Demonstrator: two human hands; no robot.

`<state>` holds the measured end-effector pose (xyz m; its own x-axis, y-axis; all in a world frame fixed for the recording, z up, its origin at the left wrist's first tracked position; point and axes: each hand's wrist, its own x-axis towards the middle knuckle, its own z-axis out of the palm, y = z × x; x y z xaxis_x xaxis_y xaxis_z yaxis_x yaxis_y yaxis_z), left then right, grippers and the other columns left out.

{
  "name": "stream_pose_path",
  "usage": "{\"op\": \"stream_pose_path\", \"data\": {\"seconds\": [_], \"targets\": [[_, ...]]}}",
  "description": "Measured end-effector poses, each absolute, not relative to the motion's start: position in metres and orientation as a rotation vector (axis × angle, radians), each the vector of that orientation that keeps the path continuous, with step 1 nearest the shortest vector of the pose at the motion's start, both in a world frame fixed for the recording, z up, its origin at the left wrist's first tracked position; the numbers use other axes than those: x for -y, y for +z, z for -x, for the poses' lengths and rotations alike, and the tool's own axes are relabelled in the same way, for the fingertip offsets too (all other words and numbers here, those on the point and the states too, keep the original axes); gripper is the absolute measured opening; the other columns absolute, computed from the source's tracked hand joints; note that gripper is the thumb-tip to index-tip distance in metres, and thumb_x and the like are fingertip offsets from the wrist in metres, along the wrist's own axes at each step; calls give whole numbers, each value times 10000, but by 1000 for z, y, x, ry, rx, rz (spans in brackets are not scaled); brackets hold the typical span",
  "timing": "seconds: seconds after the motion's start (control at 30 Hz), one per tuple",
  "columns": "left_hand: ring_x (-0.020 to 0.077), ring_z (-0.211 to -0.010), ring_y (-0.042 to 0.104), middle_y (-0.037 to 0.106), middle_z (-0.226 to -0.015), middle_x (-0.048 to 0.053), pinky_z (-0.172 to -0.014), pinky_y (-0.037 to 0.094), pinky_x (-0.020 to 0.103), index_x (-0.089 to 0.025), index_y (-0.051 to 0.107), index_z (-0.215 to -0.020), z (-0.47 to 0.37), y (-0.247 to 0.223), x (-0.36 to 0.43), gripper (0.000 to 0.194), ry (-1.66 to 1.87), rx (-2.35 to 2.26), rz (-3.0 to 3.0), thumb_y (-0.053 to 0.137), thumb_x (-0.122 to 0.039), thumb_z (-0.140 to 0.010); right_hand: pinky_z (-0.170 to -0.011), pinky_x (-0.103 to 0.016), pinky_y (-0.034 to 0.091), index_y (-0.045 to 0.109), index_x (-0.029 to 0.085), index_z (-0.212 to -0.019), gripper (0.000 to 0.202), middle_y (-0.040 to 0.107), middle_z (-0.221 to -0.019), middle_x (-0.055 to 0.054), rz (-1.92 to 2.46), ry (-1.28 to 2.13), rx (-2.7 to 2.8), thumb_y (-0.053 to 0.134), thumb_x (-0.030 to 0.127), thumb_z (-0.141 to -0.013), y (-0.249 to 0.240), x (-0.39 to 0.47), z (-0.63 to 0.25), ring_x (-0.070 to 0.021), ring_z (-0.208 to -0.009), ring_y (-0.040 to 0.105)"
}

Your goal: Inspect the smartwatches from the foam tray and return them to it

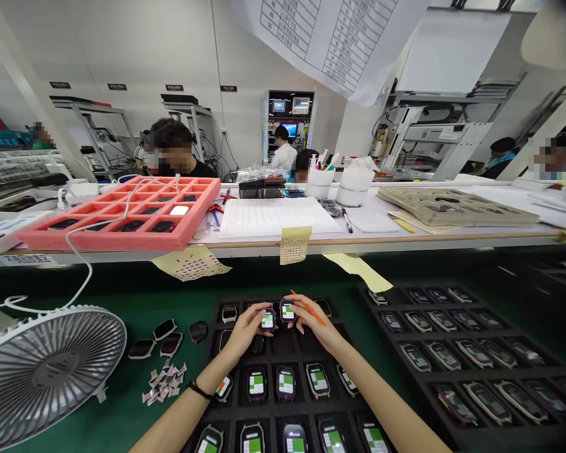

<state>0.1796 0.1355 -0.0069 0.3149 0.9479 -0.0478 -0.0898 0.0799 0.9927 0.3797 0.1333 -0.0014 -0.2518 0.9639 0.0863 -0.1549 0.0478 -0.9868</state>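
Note:
Over the black foam tray, each of my hands has its fingers closed on a lit watch. My left hand grips a watch with a green and white screen. Close beside it, my right hand holds another lit watch, and an orange pen lies along that hand. Watches with green and white screens, such as one nearby, sit in the tray's compartments below my hands. A black band is round my left wrist.
A white fan stands at the left, near loose watches and small tabs. Another watch tray is at the right. The shelf ahead carries a pink foam tray and papers. People sit beyond.

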Motion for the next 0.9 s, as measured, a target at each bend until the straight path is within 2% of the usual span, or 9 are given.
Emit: {"op": "stream_pose_path", "data": {"seconds": [0.13, 0.37, 0.47, 0.57, 0.77, 0.9], "targets": [[202, -853, 616, 612, -1000, 56, -706, 573, 331, -173, 601, -1084, -180, -5, -135, 437, 992, -958, -1160, 605, -479, -773, -423, -213, 408, 581, 207, -1089, 387, 598, -981, -59, 932, 1405, 1365, 690, 353, -748, 2, -131, -379, -142, -637, 635], [183, -831, 601, 607, -1030, 67, -665, 564, 292, -171, 592, -1057, -181, -7, -135, 429, 987, -943, -1179, 662, -429, -720, -389, -211, 357, 624, 176, -1004, 306, 594, -686, -12, 1013, 1307, 1341, 544, 429, -850, 6, -125, -376, -135, -536, 597], [177, -827, 600, 599, -1060, 73, -654, 564, 284, -171, 586, -1050, -181, -7, -135, 429, 990, -937, -1203, 678, -411, -707, -398, -212, 366, 614, 176, -1037, 312, 596, -671, -10, 967, 1345, 1350, 548, 417, -851, 5, -124, -375, -140, -544, 601], [173, -811, 601, 596, -1042, 76, -630, 565, 278, -164, 581, -1038, -181, -9, -135, 430, 1009, -921, -1233, 689, -407, -700, -407, -214, 381, 594, 185, -1076, 315, 608, -731, -21, 924, 1378, 1371, 564, 396, -843, 4, -124, -376, -145, -575, 613], [157, -751, 600, 608, -985, 63, -579, 555, 254, -162, 589, -1012, -181, -7, -135, 405, 1035, -948, -1240, 673, -424, -716, -401, -215, 417, 577, 207, -1104, 334, 602, -1028, -85, 894, 1387, 1398, 590, 391, -826, -1, -125, -376, -142, -627, 636], [184, -805, 605, 613, -961, 62, -623, 564, 280, -163, 602, -1032, -180, -3, -133, 395, 1015, -948, -1195, 621, -447, -757, -398, -209, 419, 572, 216, -1103, 344, 591, -1059, -85, 908, 1383, 1400, 617, 385, -807, -3, -126, -375, -136, -625, 640]]}}
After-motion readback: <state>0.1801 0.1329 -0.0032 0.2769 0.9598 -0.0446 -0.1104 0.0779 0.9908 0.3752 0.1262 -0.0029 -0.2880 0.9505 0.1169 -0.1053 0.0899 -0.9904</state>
